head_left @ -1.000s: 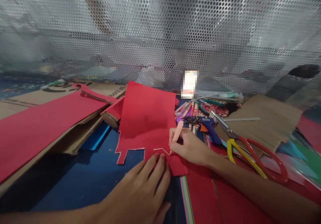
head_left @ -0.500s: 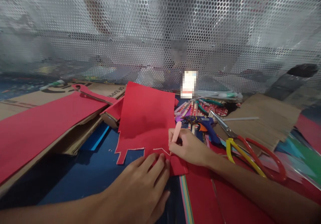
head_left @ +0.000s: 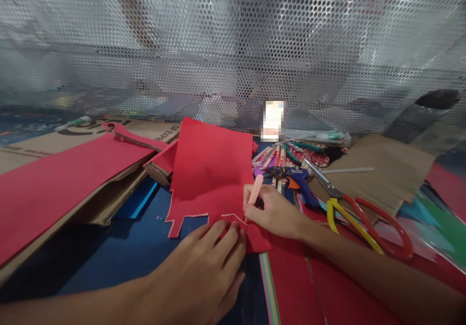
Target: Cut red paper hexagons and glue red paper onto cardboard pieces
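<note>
Tbl (head_left: 120, 254): 1 pink tool (head_left: 256, 189), R hand (head_left: 271, 212)

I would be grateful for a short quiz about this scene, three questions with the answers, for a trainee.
1. Which hand holds the pink tool?
2. True or false: in the picture, the blue glue gun lies to the right of the notched red sheet.
3. Fill in: the scissors have one red handle and one ____ handle.

Key: 1. The right hand. 2. True. 3. Yellow.
</note>
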`<move>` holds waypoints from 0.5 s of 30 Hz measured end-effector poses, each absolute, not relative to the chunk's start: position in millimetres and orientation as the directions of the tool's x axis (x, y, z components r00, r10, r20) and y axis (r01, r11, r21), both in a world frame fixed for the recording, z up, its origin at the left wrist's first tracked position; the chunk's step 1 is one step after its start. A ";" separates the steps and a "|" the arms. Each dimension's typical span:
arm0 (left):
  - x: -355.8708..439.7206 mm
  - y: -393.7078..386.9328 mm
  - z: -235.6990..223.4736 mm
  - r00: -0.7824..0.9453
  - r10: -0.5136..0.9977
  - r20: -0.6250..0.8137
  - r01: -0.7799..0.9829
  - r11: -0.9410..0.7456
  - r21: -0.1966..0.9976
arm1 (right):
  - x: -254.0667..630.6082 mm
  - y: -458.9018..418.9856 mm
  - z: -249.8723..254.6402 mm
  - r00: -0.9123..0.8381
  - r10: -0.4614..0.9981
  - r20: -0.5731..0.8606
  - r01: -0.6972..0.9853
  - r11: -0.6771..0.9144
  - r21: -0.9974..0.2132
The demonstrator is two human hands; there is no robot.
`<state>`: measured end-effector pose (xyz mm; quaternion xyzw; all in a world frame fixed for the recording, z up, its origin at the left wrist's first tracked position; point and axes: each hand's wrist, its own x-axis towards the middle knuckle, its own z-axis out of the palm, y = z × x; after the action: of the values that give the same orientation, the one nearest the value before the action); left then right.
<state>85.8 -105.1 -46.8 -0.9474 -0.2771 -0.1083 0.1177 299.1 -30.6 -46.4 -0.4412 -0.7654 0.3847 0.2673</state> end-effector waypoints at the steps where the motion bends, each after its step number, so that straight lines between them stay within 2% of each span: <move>1: 85.8 -104.9 -45.9 0.821 0.503 0.270 0.554 -0.818 -0.158 | 299.3 -30.4 -46.6 -0.468 0.881 0.070 0.469 0.315 -0.825; 15: 80.2 -84.8 -23.7 0.832 0.528 0.172 0.533 -0.846 0.021 | 299.8 -30.1 -46.3 -0.474 0.878 0.067 0.466 0.314 -0.827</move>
<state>80.2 -84.8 -23.7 -0.9569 -0.2771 -0.0857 0.0138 299.8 -30.1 -46.3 -0.4385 -0.7660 0.3879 0.2655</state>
